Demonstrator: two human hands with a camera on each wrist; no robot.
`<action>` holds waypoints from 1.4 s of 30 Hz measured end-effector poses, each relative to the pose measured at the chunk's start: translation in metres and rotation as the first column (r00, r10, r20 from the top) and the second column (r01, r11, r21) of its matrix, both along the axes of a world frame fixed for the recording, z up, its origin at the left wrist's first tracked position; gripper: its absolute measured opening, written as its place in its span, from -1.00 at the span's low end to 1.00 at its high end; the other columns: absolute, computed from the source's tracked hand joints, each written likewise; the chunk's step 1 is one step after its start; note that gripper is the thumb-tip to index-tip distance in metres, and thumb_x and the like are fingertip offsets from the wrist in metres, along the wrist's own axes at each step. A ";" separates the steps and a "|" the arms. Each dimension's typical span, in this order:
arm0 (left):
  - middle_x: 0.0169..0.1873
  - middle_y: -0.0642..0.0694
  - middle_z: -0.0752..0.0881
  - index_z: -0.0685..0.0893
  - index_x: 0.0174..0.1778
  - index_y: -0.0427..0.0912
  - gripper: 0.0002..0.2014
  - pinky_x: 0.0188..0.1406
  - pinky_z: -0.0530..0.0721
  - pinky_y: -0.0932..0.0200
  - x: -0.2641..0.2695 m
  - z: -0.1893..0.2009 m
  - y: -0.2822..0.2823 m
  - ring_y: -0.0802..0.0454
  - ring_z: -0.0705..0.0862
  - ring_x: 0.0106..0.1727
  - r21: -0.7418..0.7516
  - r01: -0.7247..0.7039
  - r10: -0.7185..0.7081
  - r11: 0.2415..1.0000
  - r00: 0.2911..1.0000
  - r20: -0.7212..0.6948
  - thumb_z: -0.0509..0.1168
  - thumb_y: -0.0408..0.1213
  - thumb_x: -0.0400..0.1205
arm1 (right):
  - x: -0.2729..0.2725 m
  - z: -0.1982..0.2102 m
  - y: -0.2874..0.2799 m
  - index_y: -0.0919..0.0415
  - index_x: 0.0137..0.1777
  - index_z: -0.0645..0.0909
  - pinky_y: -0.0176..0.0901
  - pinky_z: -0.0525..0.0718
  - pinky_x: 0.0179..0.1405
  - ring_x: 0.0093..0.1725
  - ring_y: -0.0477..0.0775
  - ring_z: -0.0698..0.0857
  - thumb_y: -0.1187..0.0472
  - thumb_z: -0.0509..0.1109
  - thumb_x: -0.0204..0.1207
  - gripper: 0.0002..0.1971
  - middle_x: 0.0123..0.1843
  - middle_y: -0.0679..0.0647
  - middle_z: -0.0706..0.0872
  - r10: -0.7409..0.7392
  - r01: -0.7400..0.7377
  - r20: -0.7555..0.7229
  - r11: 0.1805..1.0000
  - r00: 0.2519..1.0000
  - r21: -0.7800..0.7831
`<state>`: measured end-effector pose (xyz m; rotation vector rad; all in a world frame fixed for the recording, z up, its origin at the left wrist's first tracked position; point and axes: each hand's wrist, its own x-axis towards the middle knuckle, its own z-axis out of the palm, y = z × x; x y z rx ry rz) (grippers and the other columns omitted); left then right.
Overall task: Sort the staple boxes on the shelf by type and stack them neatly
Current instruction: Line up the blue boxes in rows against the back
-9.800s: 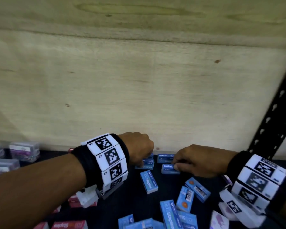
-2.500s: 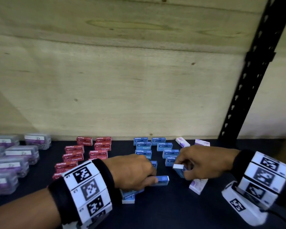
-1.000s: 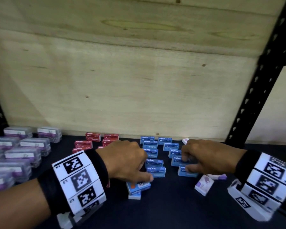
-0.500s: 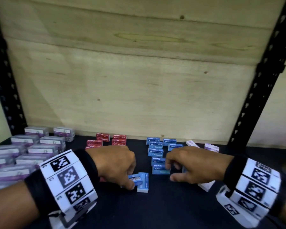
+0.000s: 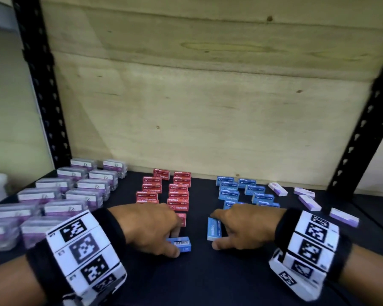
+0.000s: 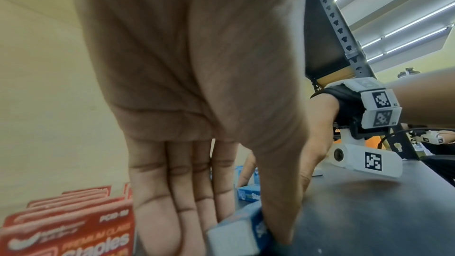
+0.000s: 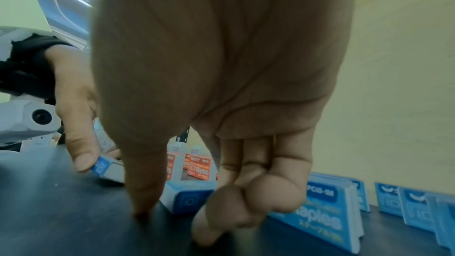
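plywood back panel (image 5: 208, 107) (knotty), black uprights (image 5: 40, 85)

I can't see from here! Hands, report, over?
Left hand pinches a blue box. Right hand grips another blue box. Nothing in the way.

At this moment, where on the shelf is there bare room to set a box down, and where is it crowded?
Bare shelf lies in front, between the wrists and ahead of both hands. A narrow lane runs between the red boxes and blue boxes. Crowded: the clear cases fill the left; white-purple boxes lie scattered on the right.
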<state>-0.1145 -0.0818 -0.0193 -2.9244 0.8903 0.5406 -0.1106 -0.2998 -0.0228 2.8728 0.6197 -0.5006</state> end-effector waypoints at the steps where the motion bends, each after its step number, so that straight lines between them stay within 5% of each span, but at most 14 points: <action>1: -0.09 0.15 0.65 0.65 0.06 0.06 -0.70 -0.01 0.70 0.09 -0.001 -0.001 0.001 0.10 0.67 -0.04 -0.011 -0.002 0.002 1.000 1.000 0.008 0.38 0.17 0.57 | 0.000 -0.001 0.001 0.01 0.56 0.32 0.05 0.67 0.14 0.05 0.11 0.65 -0.36 0.30 0.54 -0.29 -0.07 -0.07 0.56 -0.003 0.003 0.002 1.000 1.000 0.009; 8: -0.25 0.19 0.71 0.72 0.03 0.04 -0.70 -0.15 0.68 0.17 -0.001 -0.006 0.009 0.21 0.65 -0.24 -0.103 0.031 -0.026 0.994 0.998 0.050 0.39 0.17 0.56 | -0.006 0.005 -0.001 -0.10 0.23 0.35 -0.08 0.61 -0.04 -0.04 -0.04 0.59 -0.24 0.50 0.46 -0.50 -0.06 -0.19 0.52 0.029 -0.035 0.038 0.987 0.999 0.155; 13: -0.28 0.07 0.73 0.74 0.05 -0.05 -0.68 -0.06 0.72 0.04 0.000 -0.003 0.011 0.06 0.70 -0.20 -0.122 0.062 -0.051 0.991 0.994 0.094 0.20 0.08 0.72 | -0.005 0.004 -0.008 -0.15 0.23 0.41 -0.20 0.62 -0.21 -0.23 -0.16 0.64 0.03 0.62 0.41 -0.50 -0.17 -0.20 0.58 0.043 -0.040 -0.004 0.962 0.999 0.268; 16: -0.35 0.10 0.64 0.73 0.02 -0.06 -0.70 -0.05 0.72 0.01 -0.001 -0.004 0.011 0.06 0.68 -0.23 -0.121 0.058 -0.045 0.991 0.993 0.111 0.19 0.04 0.74 | -0.002 0.005 -0.014 -0.27 0.25 0.45 -0.15 0.68 -0.13 -0.16 -0.16 0.67 0.11 0.64 0.38 -0.45 -0.04 -0.16 0.57 0.078 -0.077 0.010 0.949 0.997 0.305; 22: -0.08 0.06 0.78 0.73 0.15 0.00 -0.75 0.03 0.72 0.09 -0.004 -0.008 0.011 0.12 0.70 -0.12 -0.149 0.033 -0.014 0.988 0.992 0.125 0.20 -0.03 0.73 | -0.001 0.001 -0.028 -0.45 0.39 0.35 -0.06 0.62 0.13 -0.02 -0.16 0.54 0.18 0.46 0.56 -0.41 0.07 -0.19 0.50 0.158 -0.156 0.008 0.960 0.987 0.232; 31: 0.05 0.00 0.74 0.69 0.19 0.02 -0.76 0.05 0.72 0.05 -0.003 -0.006 -0.017 0.01 0.71 0.01 -0.130 0.058 -0.043 0.990 0.992 0.116 0.20 -0.08 0.69 | -0.007 0.001 -0.058 -0.45 0.53 0.34 -0.18 0.49 0.33 0.16 -0.19 0.50 0.10 0.26 0.70 -0.50 0.18 -0.20 0.54 0.149 -0.151 0.029 0.963 0.988 0.221; 36: 0.07 -0.09 0.73 0.69 0.23 -0.04 -0.75 0.06 0.73 -0.03 0.005 -0.004 -0.050 -0.09 0.72 0.03 -0.116 0.106 -0.088 0.988 0.985 0.147 0.19 -0.13 0.72 | -0.010 0.002 -0.084 -0.17 0.11 0.60 -0.32 0.67 -0.06 -0.12 -0.18 0.73 0.08 0.42 0.60 -0.84 -0.11 -0.23 0.70 -0.002 -0.013 0.053 0.958 0.999 0.286; 42: 0.11 -0.12 0.73 0.69 0.21 -0.06 -0.76 0.09 0.72 -0.08 0.015 -0.006 -0.081 -0.14 0.71 0.09 -0.119 0.143 -0.120 0.983 0.977 0.176 0.19 -0.14 0.72 | -0.012 -0.002 -0.108 -0.20 -0.06 0.54 -0.27 0.67 -0.05 -0.15 -0.23 0.68 -0.10 0.39 0.57 -0.91 -0.14 -0.25 0.72 -0.089 0.067 0.078 0.967 0.993 0.247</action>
